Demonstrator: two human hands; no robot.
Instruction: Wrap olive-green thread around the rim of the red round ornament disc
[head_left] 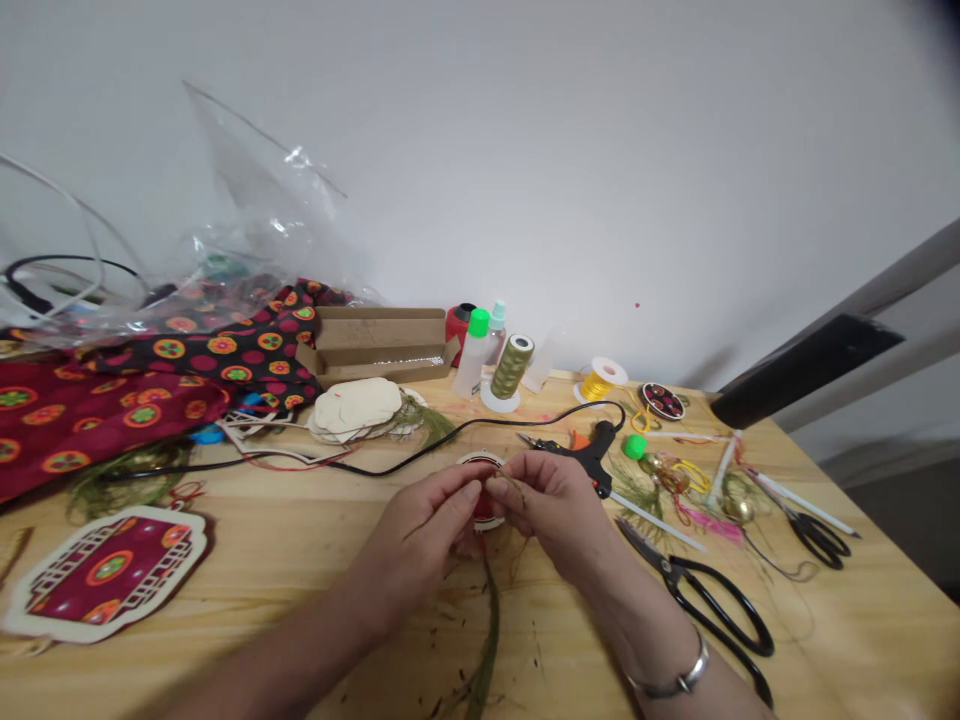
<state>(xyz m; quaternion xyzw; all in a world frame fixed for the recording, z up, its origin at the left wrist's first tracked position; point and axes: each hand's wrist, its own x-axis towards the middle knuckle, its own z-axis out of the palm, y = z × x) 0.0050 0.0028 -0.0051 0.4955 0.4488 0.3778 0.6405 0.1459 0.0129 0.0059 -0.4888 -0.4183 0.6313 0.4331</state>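
A small round pendant (485, 507) with a dark red centre and a pale rim sits between my two hands, largely covered by the fingers. My left hand (420, 525) is closed on its left side, thumb and forefinger near the top. My right hand (555, 505) pinches a thin olive cord (516, 488) at the pendant's upper right; its exact path is hidden by the fingers. Below the pendant hangs a green tassel (490, 625), trailing toward the table's near edge.
Large black-handled scissors (720, 610) lie right of my right hand, with a glue gun (592, 458) beyond. Its black cable (420, 455) crosses the table. Behind stand bottles (472, 355) and an olive thread spool (513, 366). A fabric-covered wooden plaque (112, 570) lies left.
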